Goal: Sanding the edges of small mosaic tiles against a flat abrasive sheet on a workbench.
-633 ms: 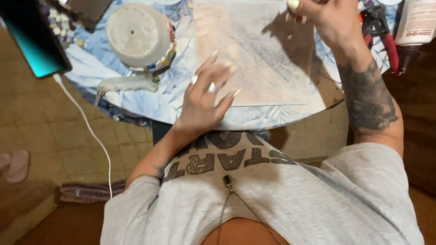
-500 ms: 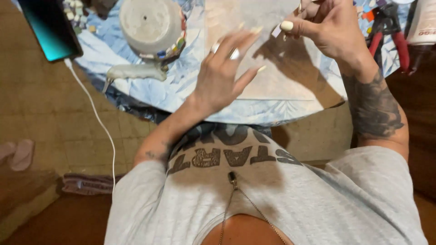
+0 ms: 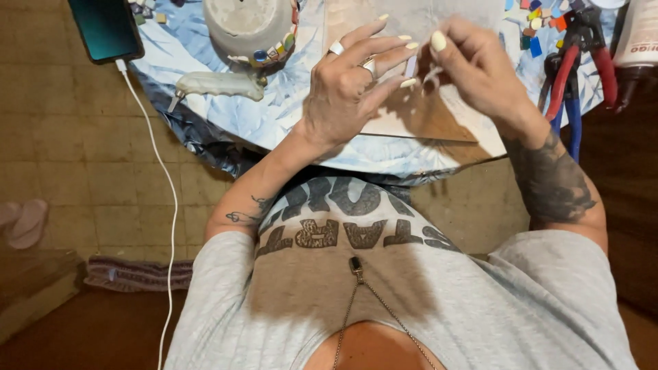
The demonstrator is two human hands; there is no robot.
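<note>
We've got both hands up over the table [image 3: 288, 130]: right hand [image 3: 480, 75] and left hand [image 3: 346, 89] pinching one small pale tile chip [image 3: 411, 66]. Looks light, stiff, brittle, so grip its edges.

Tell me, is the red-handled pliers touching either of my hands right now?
Apart. The head view shows the red-handled pliers lying on the table, with bare tabletop between them and the right hand; the left hand is farther off.

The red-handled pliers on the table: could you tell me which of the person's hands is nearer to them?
The right hand. It is raised just beside the red-handled pliers, toward the table's middle. The left hand is farther off, beyond the right hand, closer to the grey bowl.
</note>
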